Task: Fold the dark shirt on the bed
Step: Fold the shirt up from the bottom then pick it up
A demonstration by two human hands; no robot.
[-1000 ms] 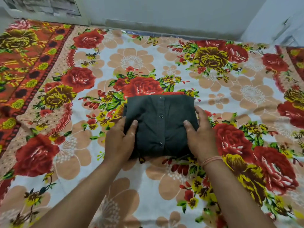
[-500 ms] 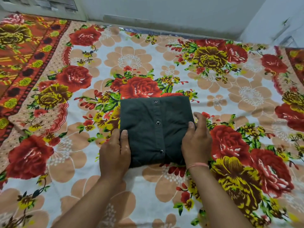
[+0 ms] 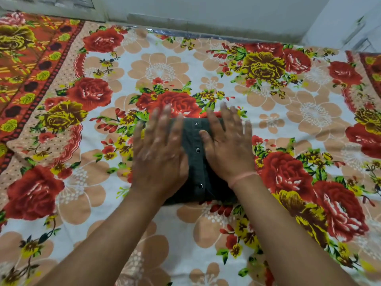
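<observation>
Fingers [image 3: 165,124] spread flat atop dark shirt [image 3: 196,162]

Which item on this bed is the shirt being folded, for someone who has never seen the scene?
Start from the floral bedsheet that fills the view and look to its middle. There the dark shirt lies folded into a compact rectangle, with the left hand and right hand spread flat on it. It is the only plain dark thing there, with a line of small buttons down its middle.

bright, even light; left hand [image 3: 159,153] motion-blurred, edges bowed.
</observation>
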